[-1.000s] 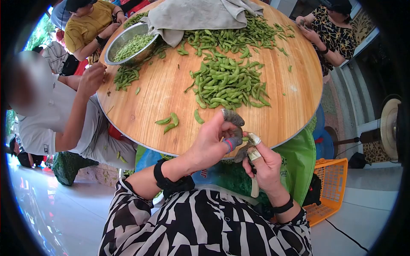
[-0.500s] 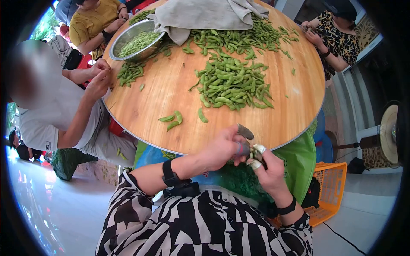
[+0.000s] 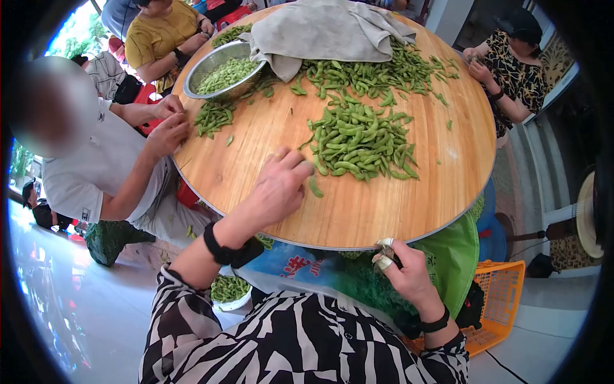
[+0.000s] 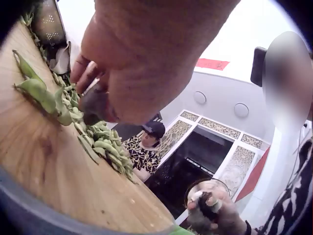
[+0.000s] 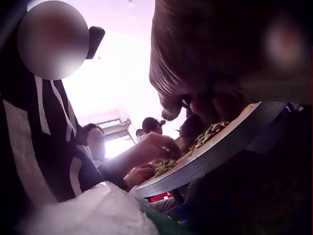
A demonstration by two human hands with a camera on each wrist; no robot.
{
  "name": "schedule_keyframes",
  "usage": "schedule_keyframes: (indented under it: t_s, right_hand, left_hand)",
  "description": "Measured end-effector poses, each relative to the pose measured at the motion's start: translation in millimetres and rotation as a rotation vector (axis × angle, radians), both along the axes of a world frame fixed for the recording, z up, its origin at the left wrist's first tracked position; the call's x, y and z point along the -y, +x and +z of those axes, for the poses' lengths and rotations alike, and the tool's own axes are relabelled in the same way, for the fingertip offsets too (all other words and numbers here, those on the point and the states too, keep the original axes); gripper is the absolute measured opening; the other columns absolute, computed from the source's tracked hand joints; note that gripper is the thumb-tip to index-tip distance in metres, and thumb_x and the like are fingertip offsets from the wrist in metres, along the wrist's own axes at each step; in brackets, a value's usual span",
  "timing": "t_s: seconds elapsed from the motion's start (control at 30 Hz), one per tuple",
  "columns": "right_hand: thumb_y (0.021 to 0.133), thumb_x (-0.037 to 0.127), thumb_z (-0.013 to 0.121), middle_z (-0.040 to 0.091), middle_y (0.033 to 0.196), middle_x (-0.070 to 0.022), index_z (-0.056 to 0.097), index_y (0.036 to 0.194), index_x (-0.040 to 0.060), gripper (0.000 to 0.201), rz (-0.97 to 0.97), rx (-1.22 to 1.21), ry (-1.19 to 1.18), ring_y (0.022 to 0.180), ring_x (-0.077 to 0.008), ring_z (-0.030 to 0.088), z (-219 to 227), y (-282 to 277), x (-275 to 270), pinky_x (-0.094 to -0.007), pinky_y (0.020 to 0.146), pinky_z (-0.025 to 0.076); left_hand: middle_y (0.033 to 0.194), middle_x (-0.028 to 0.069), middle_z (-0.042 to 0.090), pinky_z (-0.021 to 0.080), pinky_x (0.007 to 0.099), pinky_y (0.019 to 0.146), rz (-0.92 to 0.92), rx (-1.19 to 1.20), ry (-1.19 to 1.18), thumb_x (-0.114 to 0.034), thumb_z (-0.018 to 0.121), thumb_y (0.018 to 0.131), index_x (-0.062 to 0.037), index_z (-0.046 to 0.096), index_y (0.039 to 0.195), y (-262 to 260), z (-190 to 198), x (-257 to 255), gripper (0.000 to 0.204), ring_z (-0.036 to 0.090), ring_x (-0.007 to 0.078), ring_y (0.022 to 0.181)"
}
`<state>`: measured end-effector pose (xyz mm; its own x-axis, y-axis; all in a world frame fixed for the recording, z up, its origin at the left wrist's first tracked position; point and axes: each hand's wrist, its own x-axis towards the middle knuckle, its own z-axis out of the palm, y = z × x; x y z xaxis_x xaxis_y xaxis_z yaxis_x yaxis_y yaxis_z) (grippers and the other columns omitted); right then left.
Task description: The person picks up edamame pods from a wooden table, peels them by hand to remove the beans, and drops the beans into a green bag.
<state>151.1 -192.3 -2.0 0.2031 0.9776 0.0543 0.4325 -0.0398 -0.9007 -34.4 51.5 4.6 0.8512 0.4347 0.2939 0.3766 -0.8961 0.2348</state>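
Observation:
My left hand (image 3: 278,189) reaches over the round wooden table (image 3: 256,137), fingers bent loosely downward, a dark cover on one fingertip. In the left wrist view a few loose soybean pods (image 4: 41,95) lie just beside and below it; in the head view the hand hides most of them. One pod (image 3: 316,187) lies just right of its fingers. My right hand (image 3: 406,272) hovers at the table's near edge, fingers curled in, with pale wrapping (image 3: 384,262) on thumb and forefinger. Whether its palm holds anything, I cannot tell.
A heap of pods (image 3: 364,141) lies mid-table, with more pods (image 3: 384,73) behind beside a grey cloth (image 3: 326,35). A metal colander (image 3: 192,80) holds shelled beans. Other people sit around. A pod bucket (image 3: 231,304) and an orange crate (image 3: 502,294) stand below.
Both hands were together at the table's near edge, working at a green pod. My left hand has since moved away, forward and left, over the loose pods; the right stays near the edge.

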Motion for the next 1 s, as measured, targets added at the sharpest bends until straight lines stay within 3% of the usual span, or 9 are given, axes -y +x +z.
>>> schedule_keyframes:
  t_s: [0.07, 0.23, 0.3, 0.4, 0.67, 0.77, 0.83, 0.87, 1.0]
  right_hand:
    - [0.085, 0.007, 0.064, 0.061, 0.075, -0.0126, 0.059, 0.103, -0.0041, 0.022, 0.001, -0.02, 0.017, 0.065, -0.0202, 0.061, 1.9, -2.8, -3.2, -0.03, 0.062, 0.048]
    - [0.091, 0.008, 0.052, 0.059, 0.072, -0.0066, 0.055, 0.118, -0.0055, 0.03, -0.027, -0.228, -0.073, 0.062, -0.0119, 0.056, 10.7, -1.4, 0.6, -0.0259, 0.059, 0.046]
    - [0.093, 0.011, 0.043, 0.055, 0.068, -0.0028, 0.05, 0.127, -0.0042, 0.038, -0.053, -0.488, -0.137, 0.057, -0.0074, 0.048, 11.6, 0.9, 4.4, -0.0215, 0.054, 0.04]
    - [0.094, 0.013, 0.039, 0.052, 0.065, -0.0011, 0.048, 0.132, -0.0026, 0.042, -0.079, -0.527, -0.123, 0.053, -0.005, 0.041, 10.9, -2.2, 2.2, -0.0192, 0.05, 0.034]
    - [0.094, 0.01, 0.037, 0.054, 0.066, -0.003, 0.047, 0.132, -0.0022, 0.041, -0.066, -0.638, -0.138, 0.053, -0.0064, 0.043, 22.1, -10.6, -14.2, -0.0202, 0.049, 0.037]
    - [0.095, 0.009, 0.035, 0.054, 0.066, -0.0042, 0.045, 0.134, -0.0014, 0.042, -0.076, -0.698, -0.131, 0.052, -0.0071, 0.044, 23.3, -13.7, -19.8, -0.0205, 0.049, 0.037]
    - [0.095, 0.009, 0.035, 0.054, 0.066, -0.0047, 0.043, 0.136, -0.0007, 0.043, -0.095, -0.737, -0.129, 0.052, -0.0074, 0.045, 25.2, -15.3, -23.3, -0.0206, 0.049, 0.037]
    - [0.096, 0.01, 0.035, 0.054, 0.066, -0.0049, 0.042, 0.137, -0.0001, 0.043, -0.085, -0.763, -0.107, 0.052, -0.0076, 0.045, 27.3, -15.5, -25.4, -0.0209, 0.048, 0.037]
    - [0.098, 0.013, 0.035, 0.054, 0.066, -0.0053, 0.038, 0.14, 0.0016, 0.043, -0.071, -0.835, 0.014, 0.052, -0.0079, 0.046, 23.0, -19.8, -28.1, -0.021, 0.047, 0.037]
  left_hand:
    - [0.094, 0.0132, 0.055, 0.043, 0.0425, 0.083, -0.073, 0.125, -0.077, 0.004, 0.062, 0.065, -0.0024, 0.057, 0.089, 13.2, -2.7, -6.3, 0.025, 0.05, 0.034, 0.097]
    - [0.09, 0.0166, 0.054, 0.044, 0.0449, 0.08, -0.062, -0.011, -0.019, 0.0, 0.062, 0.068, -0.0016, 0.056, 0.087, 29.9, -15.3, -15.4, 0.02, 0.052, 0.0371, 0.092]
    - [0.09, 0.0171, 0.054, 0.044, 0.0451, 0.08, -0.068, 0.006, -0.08, 0.0, 0.062, 0.068, -0.0011, 0.056, 0.087, 29.4, -19.9, -15.4, 0.021, 0.052, 0.0376, 0.091]
    - [0.09, 0.0177, 0.054, 0.044, 0.046, 0.079, -0.076, 0.011, -0.142, 0.001, 0.062, 0.068, -0.0002, 0.055, 0.087, 26.4, -20.9, -15.9, 0.02, 0.052, 0.0382, 0.091]
    - [0.089, 0.0154, 0.054, 0.042, 0.046, 0.08, -0.054, -0.09, -0.02, 0.001, 0.059, 0.068, -0.0004, 0.052, 0.087, 26.1, -8.7, 4.9, 0.02, 0.05, 0.0369, 0.094]
    - [0.09, 0.0143, 0.057, 0.045, 0.0431, 0.076, -0.072, 0.032, -0.155, 0.004, 0.06, 0.069, -0.0011, 0.053, 0.089, 27.2, 2.8, 11.3, 0.022, 0.054, 0.0362, 0.093]
    - [0.089, 0.0089, 0.06, 0.047, 0.0317, 0.071, -0.072, 0.239, -0.596, 0.005, 0.066, 0.075, -0.0036, 0.055, 0.097, 28.0, 18.6, 24.5, 0.026, 0.06, 0.0214, 0.082]
    - [0.089, 0.0089, 0.06, 0.047, 0.0317, 0.071, -0.077, 0.236, -0.601, 0.005, 0.066, 0.075, -0.0036, 0.055, 0.097, 29.0, 23.8, 31.6, 0.026, 0.06, 0.0214, 0.082]
    - [0.097, 0.0031, 0.063, 0.049, 0.0263, 0.078, -0.108, 0.394, -1.16, 0.005, 0.066, 0.081, -0.0041, 0.056, 0.104, 34.6, 34.6, 57.8, 0.026, 0.062, 0.0125, 0.088]
